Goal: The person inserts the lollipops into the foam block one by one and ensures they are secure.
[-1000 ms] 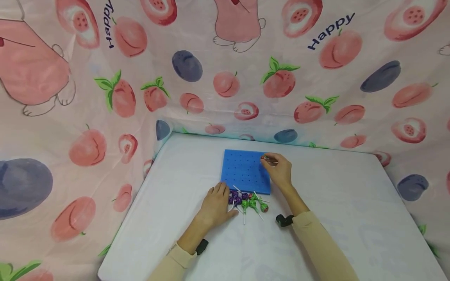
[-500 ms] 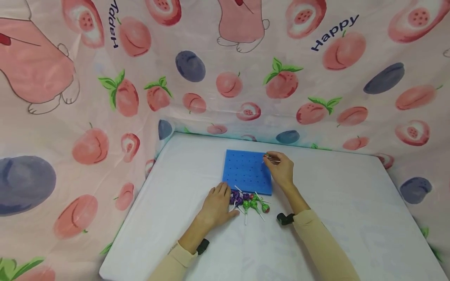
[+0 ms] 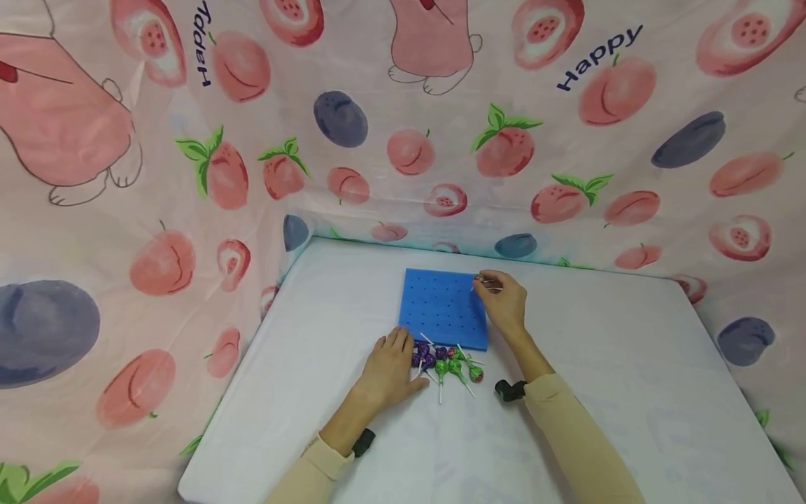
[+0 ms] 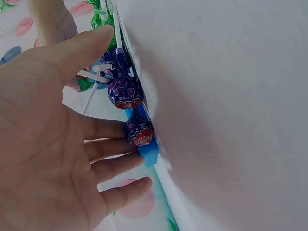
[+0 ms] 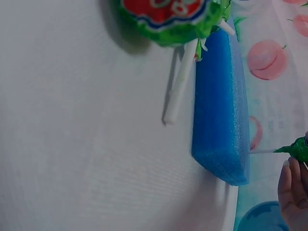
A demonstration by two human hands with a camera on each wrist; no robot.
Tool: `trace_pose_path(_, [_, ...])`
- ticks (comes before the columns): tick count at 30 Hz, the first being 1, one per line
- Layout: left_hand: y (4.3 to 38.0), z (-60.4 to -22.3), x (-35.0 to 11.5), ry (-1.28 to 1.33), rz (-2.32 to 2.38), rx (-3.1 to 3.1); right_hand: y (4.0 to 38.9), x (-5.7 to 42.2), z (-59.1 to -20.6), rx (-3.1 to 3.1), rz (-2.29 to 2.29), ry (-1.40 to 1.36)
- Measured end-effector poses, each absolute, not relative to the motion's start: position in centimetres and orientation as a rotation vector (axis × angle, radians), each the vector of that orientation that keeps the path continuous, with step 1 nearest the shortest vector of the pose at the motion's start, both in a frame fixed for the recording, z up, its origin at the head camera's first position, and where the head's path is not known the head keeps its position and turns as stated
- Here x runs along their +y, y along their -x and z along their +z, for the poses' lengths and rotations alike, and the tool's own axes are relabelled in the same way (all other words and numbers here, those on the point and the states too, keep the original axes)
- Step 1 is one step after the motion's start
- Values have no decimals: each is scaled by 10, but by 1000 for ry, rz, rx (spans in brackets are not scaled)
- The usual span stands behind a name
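Note:
A blue foam board with rows of small holes lies on the white table. My right hand pinches a green-wrapped lollipop over the board's far right corner. In the right wrist view its white stick points at the board's top and seems to meet it. Another white stick shows among these fingers in the head view. My left hand lies with fingers outstretched at the board's near left corner, beside purple lollipops. Several green lollipops lie right of the purple ones, along the near edge.
The white table extends around the board on all sides. Fruit-patterned cloth hangs behind and to the left of it. A black wrist camera sits on the right wrist, another on the left.
The head view has shifted slightly. My right hand stays at the far right corner with the lollipop, moving barely at all. The left hand and the loose lollipops look unchanged.

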State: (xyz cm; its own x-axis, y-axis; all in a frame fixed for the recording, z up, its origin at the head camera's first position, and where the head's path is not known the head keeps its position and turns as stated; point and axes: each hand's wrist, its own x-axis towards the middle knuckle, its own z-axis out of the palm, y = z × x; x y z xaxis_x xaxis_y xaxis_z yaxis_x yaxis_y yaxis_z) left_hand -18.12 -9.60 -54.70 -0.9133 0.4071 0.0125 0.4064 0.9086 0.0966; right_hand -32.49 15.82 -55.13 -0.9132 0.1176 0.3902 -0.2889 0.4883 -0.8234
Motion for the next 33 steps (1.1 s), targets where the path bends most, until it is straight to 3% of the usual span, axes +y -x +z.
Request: trace_pose_path(33, [181, -544, -97, -628, 188, 3051, 327, 157, -559, -2450, 1377, -174])
